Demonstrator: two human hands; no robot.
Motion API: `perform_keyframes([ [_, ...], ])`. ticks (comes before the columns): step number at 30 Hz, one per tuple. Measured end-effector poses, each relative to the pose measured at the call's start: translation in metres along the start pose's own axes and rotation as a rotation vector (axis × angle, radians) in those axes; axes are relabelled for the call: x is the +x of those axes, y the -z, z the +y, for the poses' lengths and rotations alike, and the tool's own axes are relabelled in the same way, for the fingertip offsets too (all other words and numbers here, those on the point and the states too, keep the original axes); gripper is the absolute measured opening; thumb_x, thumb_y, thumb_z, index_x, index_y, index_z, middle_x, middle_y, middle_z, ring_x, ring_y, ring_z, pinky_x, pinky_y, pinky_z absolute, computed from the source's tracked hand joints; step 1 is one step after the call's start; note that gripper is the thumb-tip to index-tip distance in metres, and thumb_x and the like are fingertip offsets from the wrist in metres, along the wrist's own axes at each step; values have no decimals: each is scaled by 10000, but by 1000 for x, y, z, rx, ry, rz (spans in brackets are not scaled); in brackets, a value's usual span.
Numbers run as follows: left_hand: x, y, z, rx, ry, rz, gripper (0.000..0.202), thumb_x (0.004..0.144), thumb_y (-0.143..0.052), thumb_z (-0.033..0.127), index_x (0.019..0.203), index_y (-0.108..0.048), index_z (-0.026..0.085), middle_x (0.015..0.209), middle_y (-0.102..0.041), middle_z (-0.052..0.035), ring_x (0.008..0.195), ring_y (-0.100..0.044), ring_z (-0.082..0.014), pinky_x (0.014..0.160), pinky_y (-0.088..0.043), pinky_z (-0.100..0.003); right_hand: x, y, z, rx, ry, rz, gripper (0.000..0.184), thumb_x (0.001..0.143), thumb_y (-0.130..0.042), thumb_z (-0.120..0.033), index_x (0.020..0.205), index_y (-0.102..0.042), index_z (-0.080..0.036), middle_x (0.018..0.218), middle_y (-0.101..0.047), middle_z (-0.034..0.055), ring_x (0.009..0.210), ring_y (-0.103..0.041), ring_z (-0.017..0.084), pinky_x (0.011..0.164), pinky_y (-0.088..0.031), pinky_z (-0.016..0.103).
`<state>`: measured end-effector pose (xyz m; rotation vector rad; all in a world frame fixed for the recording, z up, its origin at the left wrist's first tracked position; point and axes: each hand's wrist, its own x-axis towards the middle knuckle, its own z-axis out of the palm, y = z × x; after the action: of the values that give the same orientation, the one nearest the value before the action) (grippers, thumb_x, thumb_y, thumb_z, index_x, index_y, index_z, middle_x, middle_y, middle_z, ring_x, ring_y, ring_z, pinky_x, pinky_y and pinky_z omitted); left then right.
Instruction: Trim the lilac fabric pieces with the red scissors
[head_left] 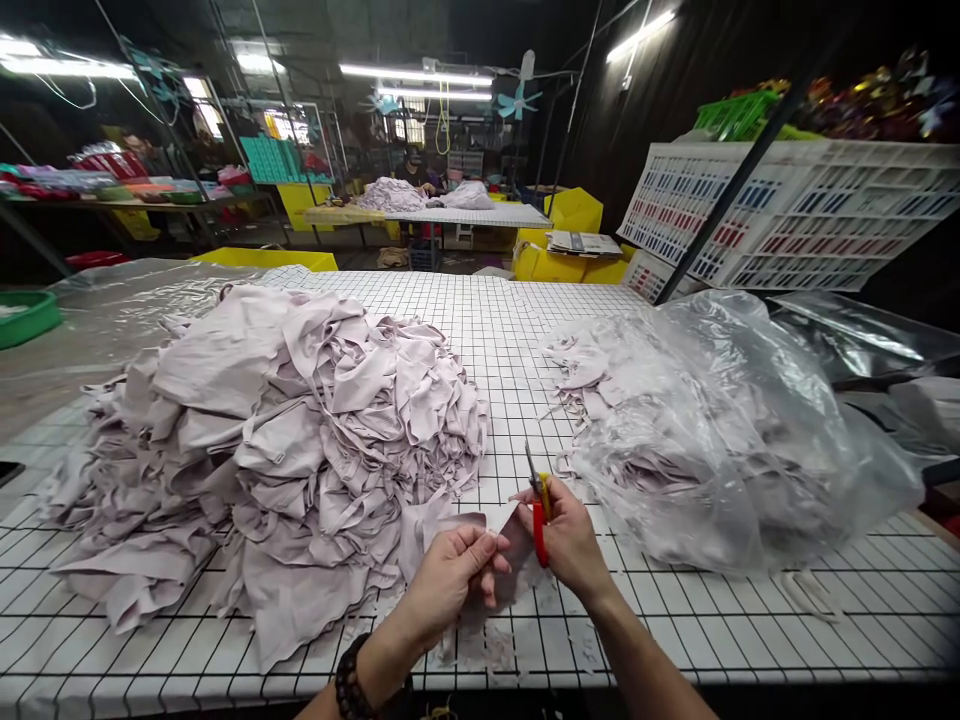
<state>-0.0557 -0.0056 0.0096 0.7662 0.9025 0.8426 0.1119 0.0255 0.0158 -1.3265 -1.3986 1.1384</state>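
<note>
My left hand (457, 570) pinches the edge of a pale mauve fabric piece (504, 516) above the near part of the table. In my right hand (568, 540) are scissors (541, 530) with red and yellow handles, their dark blades pointing up and away from me. The fingertips of that hand also touch the fabric's far edge. To the left rises a large heap of the same mauve fabric pieces (322, 420), reaching close to my left hand. On the right, more pieces lie in and under a clear plastic bag (720, 430).
The white table (510, 330) has a black grid, with small scraps near its front edge. White plastic crates (795, 210) stand at the back right. A green basket (28, 318) sits at the far left. Behind are another table (502, 214) with fabric and a person.
</note>
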Motion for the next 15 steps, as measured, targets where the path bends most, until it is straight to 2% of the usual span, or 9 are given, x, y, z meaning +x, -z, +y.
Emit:
perform_keyframes([
  [2,0,0,3,132,-110,65,363,795,-606,483,831,-637,123,783,-612,-47,442,-438,-54,423,-356,-186,-1,0,-4,9,21,9,164,813,-593,-331,903,-551,-202,809,-635,18,685,-579,147,604,-462,228],
  [6,1,-2,8,366,-398,276,302,811,-609,430,741,-672,143,1153,-568,-117,645,-562,-90,543,-421,-190,-8,-8,-3,-13,16,-46,157,829,-571,-354,856,-548,-201,764,-617,14,671,-563,152,598,-456,238],
  [7,3,-2,7,362,-410,277,298,819,-600,425,738,-668,147,1146,-579,-121,638,-568,-93,539,-421,-193,-10,-11,-1,-16,0,-60,173,831,-568,-370,844,-544,-199,753,-609,13,663,-557,151,588,-451,238],
  [8,4,-2,5,330,-386,250,300,831,-582,428,751,-660,150,1053,-621,-118,573,-550,-86,497,-404,-195,-12,-12,2,-17,-19,-74,192,827,-572,-386,834,-539,-198,744,-601,10,653,-548,149,577,-445,237],
  [9,6,-2,2,279,-343,204,304,844,-559,436,781,-650,152,891,-654,-95,485,-508,-77,445,-372,-195,-13,-12,4,-20,-40,-93,209,821,-579,-400,824,-533,-196,729,-590,4,639,-537,144,566,-436,234],
  [11,11,-2,-3,170,-268,112,305,865,-526,439,835,-621,151,606,-604,-18,398,-445,-77,411,-341,-192,-15,-7,6,-52,-76,-137,231,810,-590,-417,805,-517,-197,690,-556,-17,603,-503,129,538,-410,224],
  [13,15,-2,-7,116,-272,79,289,874,-523,421,851,-602,144,542,-571,6,461,-505,-100,491,-406,-202,-16,4,4,-145,-79,-162,240,811,-586,-422,779,-495,-202,660,-515,-36,584,-469,119,529,-383,219],
  [15,16,-2,-6,125,-311,86,273,879,-526,401,850,-597,139,625,-612,-18,591,-577,-128,617,-459,-234,-19,17,-2,-294,-39,-154,266,796,-602,-427,742,-463,-207,649,-483,-45,591,-448,118,538,-362,221],
])
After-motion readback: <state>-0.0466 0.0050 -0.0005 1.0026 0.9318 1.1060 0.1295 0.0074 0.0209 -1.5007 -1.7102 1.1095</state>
